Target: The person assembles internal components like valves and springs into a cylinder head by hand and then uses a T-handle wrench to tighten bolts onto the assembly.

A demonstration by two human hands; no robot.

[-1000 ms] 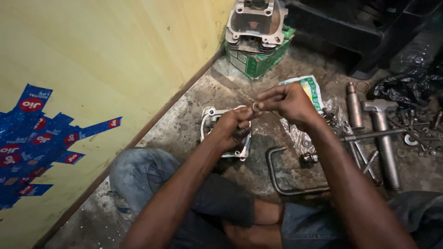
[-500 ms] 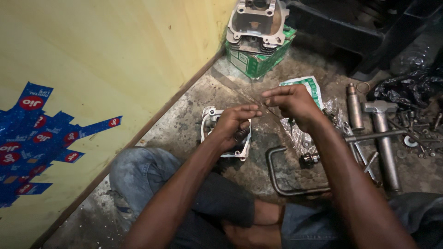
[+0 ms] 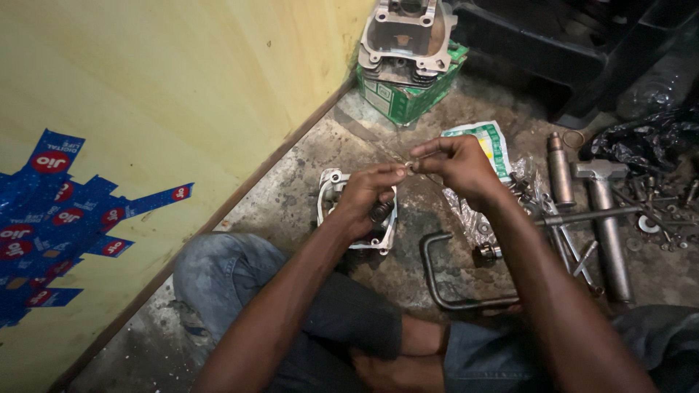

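Note:
I sit on a concrete floor with both hands raised over a small metal cylinder head (image 3: 331,191). My left hand (image 3: 370,191) and my right hand (image 3: 453,164) meet fingertip to fingertip, pinching a tiny metal part (image 3: 409,167) between them. A coil spring (image 3: 378,212) shows in the cylinder head just under my left hand. What the tiny part is cannot be made out.
A finned engine cylinder (image 3: 406,33) rests on a green box (image 3: 411,98) by the yellow wall. A bent steel bar (image 3: 451,295), a hammer (image 3: 604,218), a metal shaft (image 3: 559,171), plastic packets (image 3: 489,142) and loose washers lie to the right. A black bag (image 3: 648,142) sits far right.
Both hands have stayed pinched together over the cylinder head, shifting only slightly; the fingers have worked the tiny part between them.

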